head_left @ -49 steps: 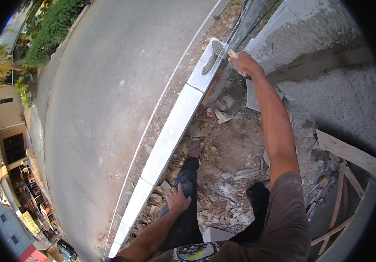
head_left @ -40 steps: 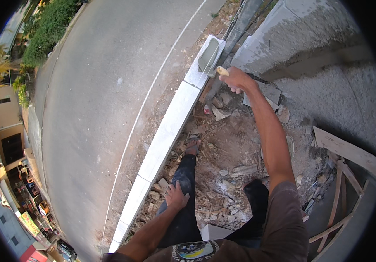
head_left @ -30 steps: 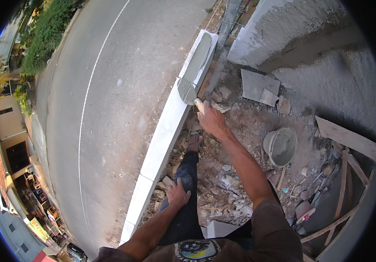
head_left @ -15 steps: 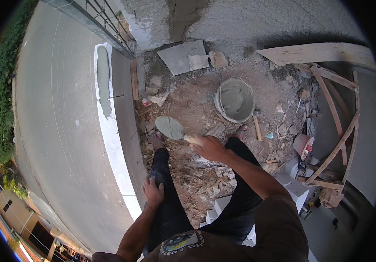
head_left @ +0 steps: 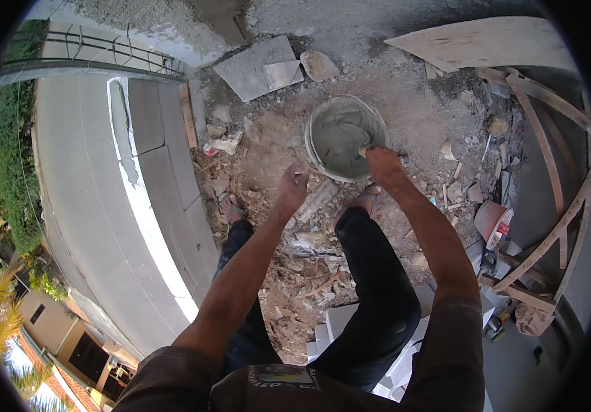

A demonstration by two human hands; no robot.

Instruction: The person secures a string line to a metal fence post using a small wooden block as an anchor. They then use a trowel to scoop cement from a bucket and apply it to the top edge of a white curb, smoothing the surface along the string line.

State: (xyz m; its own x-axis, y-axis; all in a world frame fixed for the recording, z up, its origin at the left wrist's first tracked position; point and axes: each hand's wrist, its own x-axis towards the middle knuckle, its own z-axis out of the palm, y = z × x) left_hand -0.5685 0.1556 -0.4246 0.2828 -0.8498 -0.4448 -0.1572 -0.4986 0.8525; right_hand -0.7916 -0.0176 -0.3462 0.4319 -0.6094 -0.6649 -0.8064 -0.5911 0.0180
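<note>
The right hand (head_left: 383,162) is no longer up at the curb (head_left: 146,206). Earlier it holds a trowel against the white curb top, arm stretched far out; now it is drawn in and sits at the near rim of the pan (head_left: 345,137) of grey mortar, with only a bit of the tool's handle showing at the pan's edge. The left hand (head_left: 293,187) leaves the left knee, where it rests before, and hangs as a loose fist just left of the pan. The view swings from the road and curb to the pan, which now lies ahead of the feet.
</note>
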